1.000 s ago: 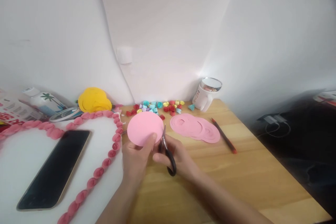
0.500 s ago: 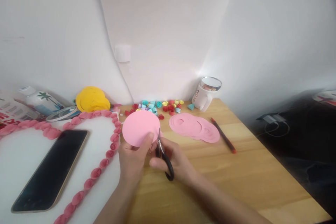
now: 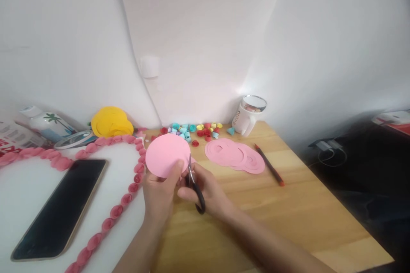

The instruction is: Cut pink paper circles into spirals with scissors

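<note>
A round pink paper disc (image 3: 167,153) is pinched in my left hand (image 3: 162,194), its thumb lying on the lower right of the paper. My right hand (image 3: 205,192) is closed on black-handled scissors (image 3: 197,196), whose blades point up at the disc's right edge. Whether the blades are parted is too small to tell. Pink paper pieces with spiral cuts (image 3: 235,155) lie overlapping on the wooden table, right of my hands. Beyond them stands a white mug (image 3: 245,120) with a metal rim.
A black and red pen (image 3: 269,165) lies on the table (image 3: 288,222). Small coloured paper rolls (image 3: 192,129) sit along the wall. At left, a phone (image 3: 60,209) rests on a white board (image 3: 118,239) with pink paper flowers (image 3: 117,211); yellow paper (image 3: 112,123) and a bottle (image 3: 46,123) are behind.
The disc, both hands and the scissors have shifted slightly left. The rest of the view has moved a little too, and the scissors stand at a slightly different angle.
</note>
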Available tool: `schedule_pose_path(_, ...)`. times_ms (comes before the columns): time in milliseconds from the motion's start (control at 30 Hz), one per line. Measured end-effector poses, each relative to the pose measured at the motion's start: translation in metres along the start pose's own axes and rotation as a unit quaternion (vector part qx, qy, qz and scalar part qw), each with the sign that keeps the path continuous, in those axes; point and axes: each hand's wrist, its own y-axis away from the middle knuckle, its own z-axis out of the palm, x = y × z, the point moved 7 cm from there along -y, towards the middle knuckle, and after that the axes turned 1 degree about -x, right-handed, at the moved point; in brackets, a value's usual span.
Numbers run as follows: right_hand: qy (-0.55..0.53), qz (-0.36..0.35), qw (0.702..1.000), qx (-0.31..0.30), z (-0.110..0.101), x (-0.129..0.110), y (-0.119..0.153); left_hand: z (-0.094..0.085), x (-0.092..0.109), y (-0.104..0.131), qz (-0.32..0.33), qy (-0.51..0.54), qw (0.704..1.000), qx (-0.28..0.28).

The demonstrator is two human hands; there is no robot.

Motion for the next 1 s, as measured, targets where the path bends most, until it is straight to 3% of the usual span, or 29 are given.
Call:
schedule_pose_path(200,0.027,-0.018,0.999,0.013,-0.002,-0.001,0.004,0.000,-0.014,0.001,-0.023,-0.044,0.999,-0.010)
schedule_pose_path(633,0.023,-0.020,0.998,0.046,-0.008,-0.003,0.004,0.002,-0.006,0.001,0.015,-0.045,0.999,0.017)
schedule_pose_path(1000,0.023,-0.001,0.997,0.068,-0.009,0.006,0.005,0.003,-0.011,-0.001,0.003,-0.070,0.998,-0.005)
